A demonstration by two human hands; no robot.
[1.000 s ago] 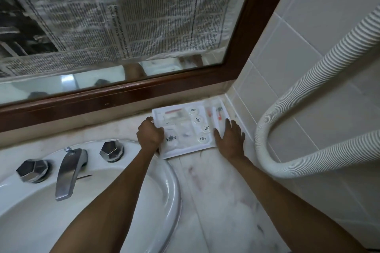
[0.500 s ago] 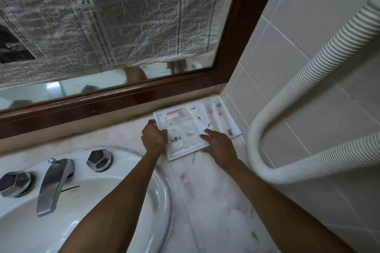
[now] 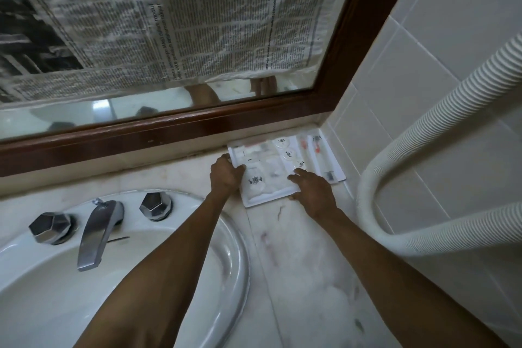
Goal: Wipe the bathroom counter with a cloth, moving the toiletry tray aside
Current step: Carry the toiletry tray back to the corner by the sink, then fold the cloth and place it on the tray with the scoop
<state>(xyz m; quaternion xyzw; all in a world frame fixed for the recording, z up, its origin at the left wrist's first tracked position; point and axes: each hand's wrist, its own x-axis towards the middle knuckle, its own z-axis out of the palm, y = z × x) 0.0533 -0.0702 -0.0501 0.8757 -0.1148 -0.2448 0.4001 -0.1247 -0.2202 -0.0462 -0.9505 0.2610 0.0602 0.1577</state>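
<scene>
1. Toiletry tray: white and shallow, it lies flat on the marble counter, in the far right corner where the wooden mirror frame meets the tiled wall.
2. My left hand is closed on the tray's left edge, fingers curled over the rim and thumb on the near side.
3. My right hand rests on the tray's near edge, fingers spread and flat, reaching over the rim onto the packets inside; it presses rather than clamps, so I call it open.
4. Inside the tray I see round white sachets with dark printed marks, a flat packet with a dark emblem, and long thin items with orange-red parts in the right-hand compartment. What they are exactly I cannot tell.
5. Both my forearms stretch forward; the left one crosses above the rim of the white basin.
6. A chrome tap stands at the back of the basin between two faceted chrome knobs.
7. Newspaper covers most of the mirror glass.
8. A ribbed white hose loops against the tiled wall to the right of the tray, near it but apart.
</scene>
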